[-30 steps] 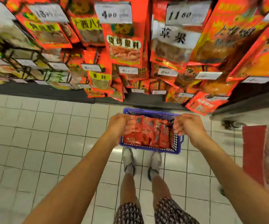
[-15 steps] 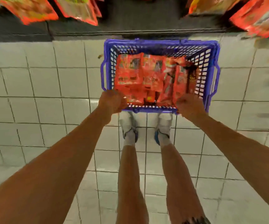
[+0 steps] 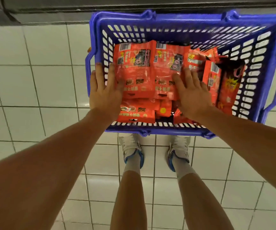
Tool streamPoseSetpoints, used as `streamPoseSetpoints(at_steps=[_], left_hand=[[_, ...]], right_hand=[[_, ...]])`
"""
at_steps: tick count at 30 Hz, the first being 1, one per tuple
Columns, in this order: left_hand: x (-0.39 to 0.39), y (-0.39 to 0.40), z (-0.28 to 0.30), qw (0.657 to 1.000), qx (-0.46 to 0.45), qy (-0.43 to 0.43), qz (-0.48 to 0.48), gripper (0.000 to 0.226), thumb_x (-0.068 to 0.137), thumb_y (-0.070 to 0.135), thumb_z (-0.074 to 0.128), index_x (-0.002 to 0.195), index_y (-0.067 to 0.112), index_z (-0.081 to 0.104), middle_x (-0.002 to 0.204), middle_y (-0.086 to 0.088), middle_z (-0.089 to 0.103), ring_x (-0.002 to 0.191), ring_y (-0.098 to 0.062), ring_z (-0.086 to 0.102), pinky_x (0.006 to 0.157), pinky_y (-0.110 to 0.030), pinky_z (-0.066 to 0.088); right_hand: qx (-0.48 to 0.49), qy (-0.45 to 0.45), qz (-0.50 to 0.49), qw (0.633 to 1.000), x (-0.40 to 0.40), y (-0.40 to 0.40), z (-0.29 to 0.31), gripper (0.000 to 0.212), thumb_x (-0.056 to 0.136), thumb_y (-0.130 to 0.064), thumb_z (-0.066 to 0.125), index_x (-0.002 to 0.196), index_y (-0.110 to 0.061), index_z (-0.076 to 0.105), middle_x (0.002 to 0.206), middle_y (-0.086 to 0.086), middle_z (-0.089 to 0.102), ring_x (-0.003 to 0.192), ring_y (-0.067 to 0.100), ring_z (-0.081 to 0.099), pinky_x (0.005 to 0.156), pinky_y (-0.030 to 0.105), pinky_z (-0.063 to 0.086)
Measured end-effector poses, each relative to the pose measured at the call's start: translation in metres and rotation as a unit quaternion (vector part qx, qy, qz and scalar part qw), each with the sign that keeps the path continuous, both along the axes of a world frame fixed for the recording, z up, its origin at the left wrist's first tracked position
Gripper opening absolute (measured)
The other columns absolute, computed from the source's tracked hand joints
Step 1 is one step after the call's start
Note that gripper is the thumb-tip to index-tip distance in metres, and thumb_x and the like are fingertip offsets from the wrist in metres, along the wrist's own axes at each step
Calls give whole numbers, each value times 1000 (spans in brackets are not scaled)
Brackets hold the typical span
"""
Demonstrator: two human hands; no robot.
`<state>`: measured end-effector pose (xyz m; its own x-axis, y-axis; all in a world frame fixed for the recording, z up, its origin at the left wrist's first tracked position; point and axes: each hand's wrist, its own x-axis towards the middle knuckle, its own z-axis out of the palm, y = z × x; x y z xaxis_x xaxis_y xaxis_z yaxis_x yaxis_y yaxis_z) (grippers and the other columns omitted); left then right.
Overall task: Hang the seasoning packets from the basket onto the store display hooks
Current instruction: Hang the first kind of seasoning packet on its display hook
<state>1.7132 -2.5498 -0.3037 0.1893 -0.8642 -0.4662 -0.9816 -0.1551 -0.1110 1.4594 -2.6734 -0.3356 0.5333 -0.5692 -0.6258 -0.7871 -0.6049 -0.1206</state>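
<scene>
- blue slotted plastic basket sits on the white tiled floor, low enough for both hands to reach in
- red glossy seasoning packets lie stacked inside, toward its near wall
- left hand, fingers straight, touches the stack's left edge, gripping nothing
- right hand rests flat on the top packets, likely steadying them

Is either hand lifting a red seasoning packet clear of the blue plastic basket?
No: both the left hand and right hand lie with straight fingers on red seasoning packets inside the blue plastic basket.
</scene>
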Motion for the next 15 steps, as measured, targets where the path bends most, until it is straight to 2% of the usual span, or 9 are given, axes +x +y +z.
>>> streamPoseSetpoints(at_steps=[2, 4, 8, 10, 13, 15], left_hand=[[0, 3, -4, 1000, 1, 8, 7, 85, 91, 48, 68, 157, 17, 24, 164, -22, 18, 148, -57, 7, 119, -64, 11], [2, 3, 0, 1000, 4, 14, 8, 78, 91, 49, 68, 153, 16, 35, 163, -22, 23, 148, -56, 10, 118, -64, 16], [2, -5, 18, 996, -50, 68, 38, 55, 89, 35, 72, 136, 9, 58, 154, -23, 40, 145, -54, 25, 116, -66, 24], [0, -14, 27, 987, -98, 109, 59, 45, 90, 29, 71, 128, 5, 65, 148, -22, 48, 141, -51, 34, 114, -65, 29], [0, -30, 49, 947, -145, 243, 149, 35, 92, 27, 65, 120, 7, 73, 140, -12, 55, 134, -33, 45, 113, -45, 36], [2, -39, 70, 920, -155, 303, 195, 26, 89, 20, 68, 110, 9, 77, 136, -6, 59, 126, -24, 53, 105, -29, 42]], right_hand=[[0, -24, -12, 1000, -1, -3, 2, 88, 90, -17, 69, 160, -20, 17, 167, 22, 9, 152, 48, 14, 112, 64, 32], [10, -49, -22, 999, -3, -8, 11, 81, 91, -17, 68, 160, -18, 26, 167, 20, 14, 151, 48, 15, 113, 64, 33], [44, -169, -80, 981, -1, -20, 39, 61, 86, -3, 68, 145, -10, 54, 159, 19, 36, 147, 49, 28, 117, 60, 31], [43, -242, -115, 962, -2, -27, 54, 47, 87, 0, 61, 133, -6, 65, 150, 18, 50, 141, 44, 42, 117, 50, 33], [51, -287, -190, 938, -4, -35, 79, 41, 86, 5, 63, 124, -7, 71, 141, 8, 60, 133, 27, 55, 116, 28, 35], [68, -318, -249, 912, -6, -39, 100, 32, 88, 4, 67, 117, -7, 74, 134, 1, 63, 124, 14, 61, 108, 14, 38]])
